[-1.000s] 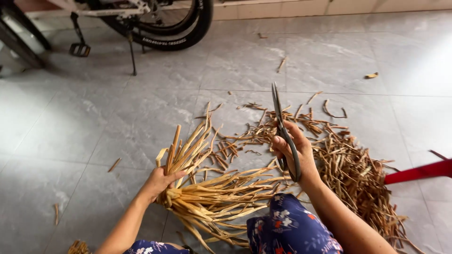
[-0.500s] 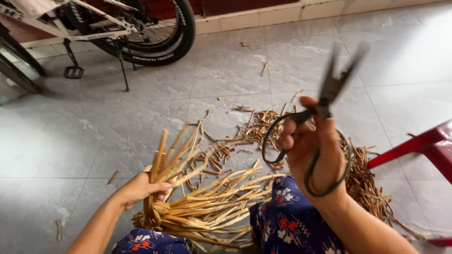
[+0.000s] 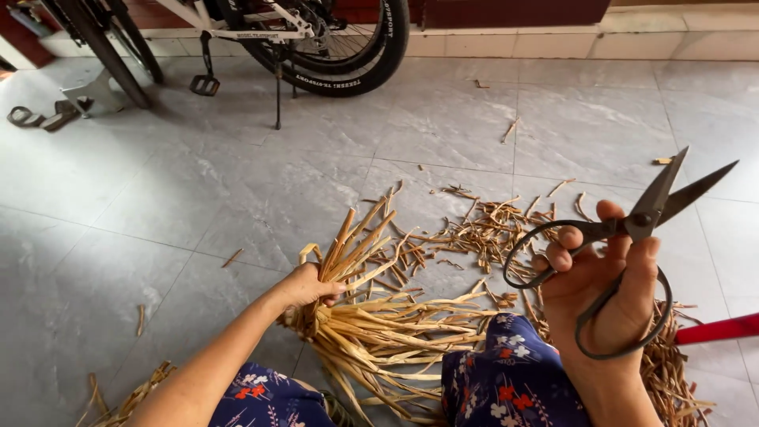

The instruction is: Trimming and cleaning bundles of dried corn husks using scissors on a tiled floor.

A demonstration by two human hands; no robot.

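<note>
Left hand (image 3: 307, 286) is closed around a bundle of dry, straw-coloured leaf strips (image 3: 379, 328), gripping it low near the gathered end; the strips fan up and to the right from the fist and rest on the grey tiled floor (image 3: 237, 174), partly against the blue floral fabric (image 3: 514, 387) over the knees. Right hand (image 3: 605, 296) is raised, well apart from the bundle, thumb and fingers through the loop handles of large black metal scissors (image 3: 632, 229); blades stand partly open, tips up-right. Loose cut scraps (image 3: 482, 229) lie beyond the bundle. Bicycle wheel (image 3: 348, 47) at top.
</note>
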